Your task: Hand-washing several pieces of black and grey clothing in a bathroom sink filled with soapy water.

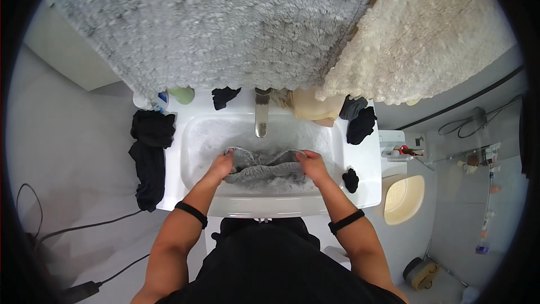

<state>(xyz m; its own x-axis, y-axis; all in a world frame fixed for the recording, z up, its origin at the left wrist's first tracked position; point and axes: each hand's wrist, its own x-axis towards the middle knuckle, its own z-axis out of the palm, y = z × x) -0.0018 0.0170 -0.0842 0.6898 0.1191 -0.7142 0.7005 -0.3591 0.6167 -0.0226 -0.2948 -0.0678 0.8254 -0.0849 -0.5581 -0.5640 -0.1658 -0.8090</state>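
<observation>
A wet grey garment with a gathered band is stretched between both hands, partly in the sudsy water of the white washbasin. My left hand pinches its left edge, thumb on top. The right edge is gripped by my right hand, with the fingers curled around the cloth. Beyond the garment, the metal faucet reaches over the basin. The lower part of the cloth is hidden in foam and water.
Black garments hang over the left rim. Small black cloths and beige cloth lie on the basin's ledge. A green cup stands back left. Grey and cream fluffy towels hang overhead. A cream plastic basket is at right.
</observation>
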